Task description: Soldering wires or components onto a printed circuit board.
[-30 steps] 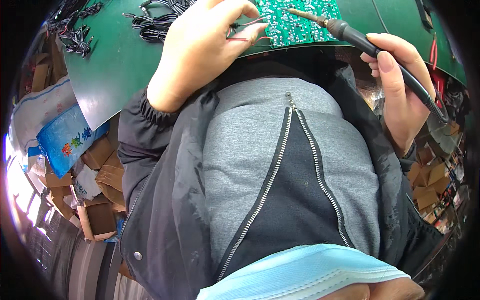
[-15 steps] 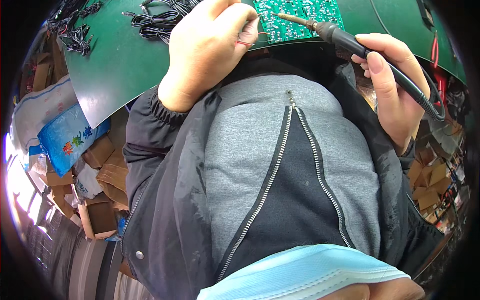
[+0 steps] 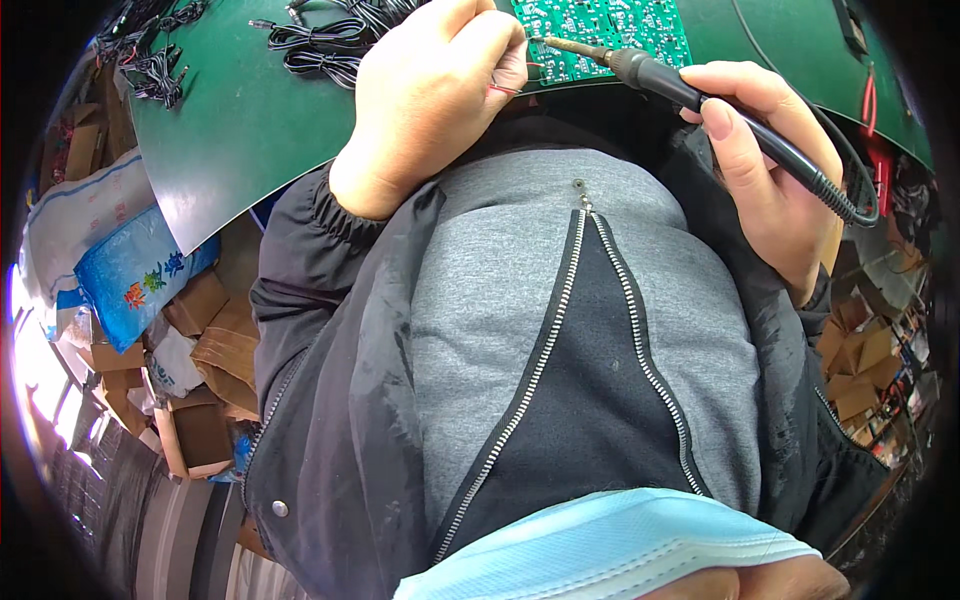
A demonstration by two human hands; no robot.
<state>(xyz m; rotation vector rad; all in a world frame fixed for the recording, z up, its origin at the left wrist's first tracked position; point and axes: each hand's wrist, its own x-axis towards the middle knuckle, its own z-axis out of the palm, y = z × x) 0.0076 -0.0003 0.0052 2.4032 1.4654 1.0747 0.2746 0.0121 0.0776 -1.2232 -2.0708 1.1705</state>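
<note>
My right hand (image 3: 775,165) grips a soldering iron (image 3: 665,82) by its black handle. The iron's brownish tip points left and sits close to the fingertips of my left hand (image 3: 435,95), over the left edge of a green circuit board (image 3: 625,40). Whether the tip touches anything there I cannot tell. My left hand is closed in a pinch, with a thin red wire (image 3: 503,89) showing at its fingers. The rest of that wire is hidden by the hand. Small components cover the board, which lies at the front edge of the green table (image 3: 235,120).
Bundled black cables (image 3: 320,45) lie left of the board, with more cables (image 3: 155,75) at the table's far left. Red-handled pliers (image 3: 869,105) are at the right edge. Below on the left are a blue bag (image 3: 135,275) and cardboard boxes (image 3: 200,430).
The soldering iron and my right hand have shifted left, bringing the tip close to my left fingertips. My left hand has moved slightly to the right, still pinching the wire.
</note>
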